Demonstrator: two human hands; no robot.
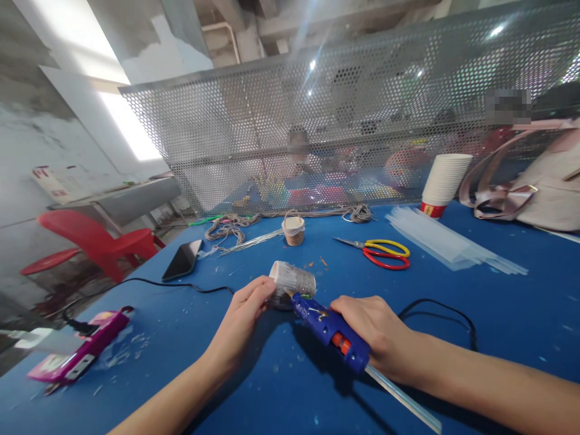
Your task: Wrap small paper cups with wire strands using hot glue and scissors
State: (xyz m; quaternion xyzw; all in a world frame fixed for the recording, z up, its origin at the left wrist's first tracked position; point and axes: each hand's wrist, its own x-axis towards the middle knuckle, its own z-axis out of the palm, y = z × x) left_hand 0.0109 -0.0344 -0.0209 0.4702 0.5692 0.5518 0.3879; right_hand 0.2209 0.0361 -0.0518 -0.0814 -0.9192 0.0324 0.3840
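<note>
A paper cup [299,280] with grey cord wound round part of it lies tilted on its side, its open end toward the left. My left hand [254,302] grips it at that end, fingers closed on the rim. My right hand [371,326] is wrapped round a blue glue gun [324,323], whose nozzle is at the cup's lower side. A clear glue stick [403,399] sticks out of the gun's back end. Beyond the cup stands a small cord-covered cup [294,232] with a handle.
Scissors [385,252], glue sticks [453,241], stacked paper cups [444,181] and a pink bag [548,175] are at the right. Grey cord [229,226] lies by a perforated screen [272,121]. A phone [182,260] and purple power strip [86,350] are at the left.
</note>
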